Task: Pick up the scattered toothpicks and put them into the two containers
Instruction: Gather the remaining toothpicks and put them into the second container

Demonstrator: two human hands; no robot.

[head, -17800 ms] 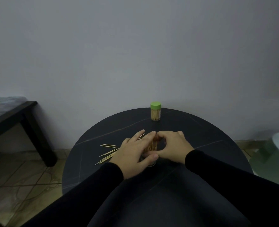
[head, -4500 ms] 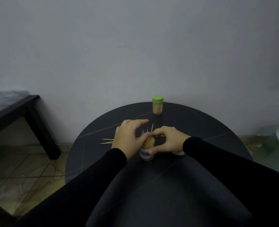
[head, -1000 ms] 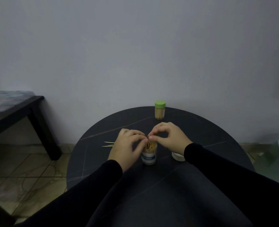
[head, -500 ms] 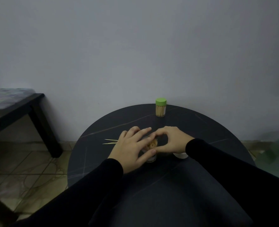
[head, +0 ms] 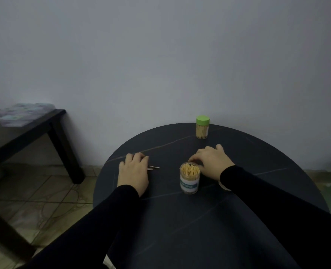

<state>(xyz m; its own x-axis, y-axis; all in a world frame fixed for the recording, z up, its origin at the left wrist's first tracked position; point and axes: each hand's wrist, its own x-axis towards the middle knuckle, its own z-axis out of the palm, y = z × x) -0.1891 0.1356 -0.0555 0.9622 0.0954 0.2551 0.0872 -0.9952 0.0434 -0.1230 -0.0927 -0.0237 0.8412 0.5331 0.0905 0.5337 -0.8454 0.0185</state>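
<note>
**Last toothpicks beside the left fingers**

A green-capped clear jar (head: pixel 202 127) stood beyond both hands on the round black surface (head: pixel 257 152). The left hand (head: pixel 133 172) lay curled over loose wooden toothpicks (head: pixel 153 167); whether it held them was unclear. The right hand (head: pixel 211 162) rested relaxed, just behind the open toothpick-filled jar (head: pixel 189 180).

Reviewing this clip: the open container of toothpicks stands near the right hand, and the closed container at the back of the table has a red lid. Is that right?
Not quite. In the head view the closed container at the back of the table has a green lid, not red. The open container does stand near the right hand.
</note>
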